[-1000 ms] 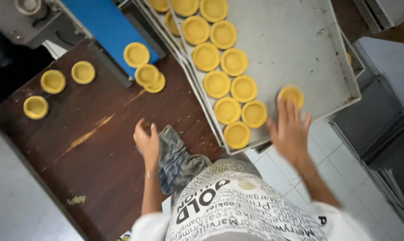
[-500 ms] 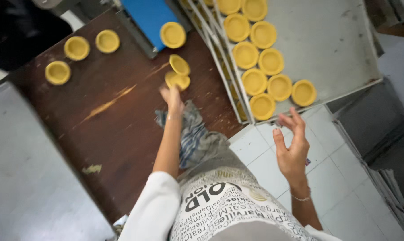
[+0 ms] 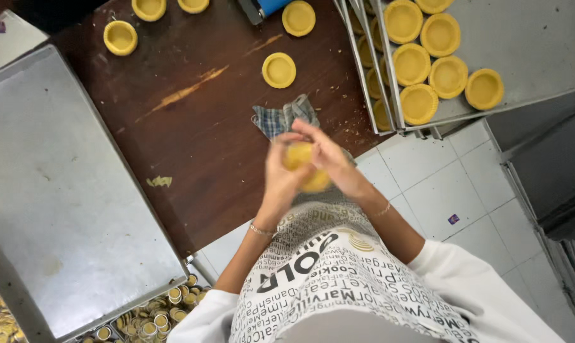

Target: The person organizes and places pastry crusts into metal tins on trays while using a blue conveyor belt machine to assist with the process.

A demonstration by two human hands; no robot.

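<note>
While both our hands meet over the table edge, left hand (image 3: 280,174) and right hand (image 3: 329,159) clasp stacked yellow tart shells (image 3: 306,168) above the checked cloth (image 3: 286,117). They look light, thin, crumbly; best held by the rims, gently.

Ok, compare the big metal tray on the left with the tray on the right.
The left tray lies bare on its top face; the right tray carries rows of yellow tart shells. The left tray lies alone; the right tray tops a stack of trays. Both are grey metal and rectangular.
</note>
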